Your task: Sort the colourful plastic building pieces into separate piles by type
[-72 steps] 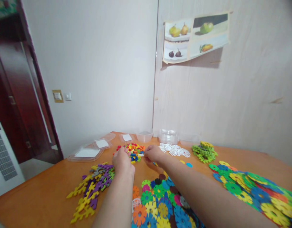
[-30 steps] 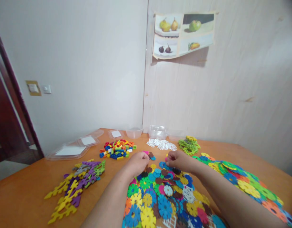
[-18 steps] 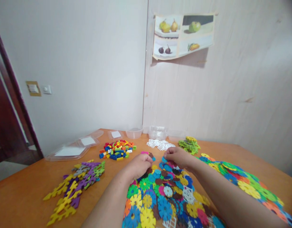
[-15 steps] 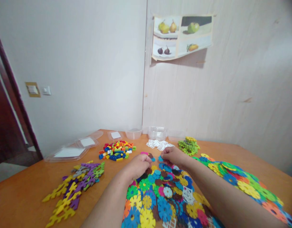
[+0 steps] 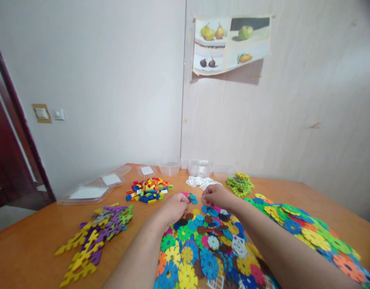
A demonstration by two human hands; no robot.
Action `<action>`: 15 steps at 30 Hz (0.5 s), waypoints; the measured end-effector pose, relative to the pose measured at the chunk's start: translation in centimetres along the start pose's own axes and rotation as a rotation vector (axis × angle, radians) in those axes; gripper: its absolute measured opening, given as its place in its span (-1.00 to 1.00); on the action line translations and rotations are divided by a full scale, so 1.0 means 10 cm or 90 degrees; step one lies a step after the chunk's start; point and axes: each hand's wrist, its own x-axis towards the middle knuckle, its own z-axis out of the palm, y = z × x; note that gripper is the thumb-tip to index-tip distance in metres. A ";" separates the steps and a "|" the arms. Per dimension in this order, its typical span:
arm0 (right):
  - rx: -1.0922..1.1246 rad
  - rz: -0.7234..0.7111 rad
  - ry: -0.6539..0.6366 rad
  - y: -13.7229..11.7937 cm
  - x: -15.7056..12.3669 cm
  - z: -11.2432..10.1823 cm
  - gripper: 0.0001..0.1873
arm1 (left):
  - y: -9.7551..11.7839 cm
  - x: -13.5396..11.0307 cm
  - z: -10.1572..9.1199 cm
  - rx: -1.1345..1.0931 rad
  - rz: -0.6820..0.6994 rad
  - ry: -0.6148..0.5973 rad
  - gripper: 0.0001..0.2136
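Colourful notched plastic discs point(image 5: 209, 265) lie in a wide spread between my forearms. At its far end my left hand point(image 5: 175, 206) has its fingers curled together beside a small cluster of pink, brown and blue discs point(image 5: 193, 198). Whether it grips one of them is hidden by the fingers. Just right of that cluster, my right hand point(image 5: 218, 196) is closed in a pinch low over the table; its fingertips hide anything held. White lattice pieces point(image 5: 199, 182) lie beyond the hands, and another white lattice piece point(image 5: 239, 246) rests among the discs.
Small building bricks point(image 5: 149, 190) are heaped back left, with purple and yellow interlocking pieces point(image 5: 91, 237) nearer. Larger discs point(image 5: 311, 233) spread along the right, below green pieces point(image 5: 240, 184). Clear tubs point(image 5: 169, 169) and lids point(image 5: 88, 193) line the table's back and left.
My left hand has shifted slightly forward toward the small disc cluster. The blue disc seen by my right fingertips no longer shows there, and those fingers have drawn slightly left.
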 end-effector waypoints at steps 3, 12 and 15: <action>-0.081 -0.031 -0.024 0.07 -0.10 -0.12 -0.96 | -0.01 0.01 0.00 -0.013 -0.004 -0.006 -0.89; -0.198 -0.027 -0.080 0.33 -0.21 -0.22 -0.73 | 0.03 -0.02 -0.05 0.010 -0.038 0.006 -0.88; -0.186 -0.026 -0.086 0.35 -0.20 -0.22 -0.75 | 0.05 -0.04 -0.07 0.016 -0.034 0.003 -0.89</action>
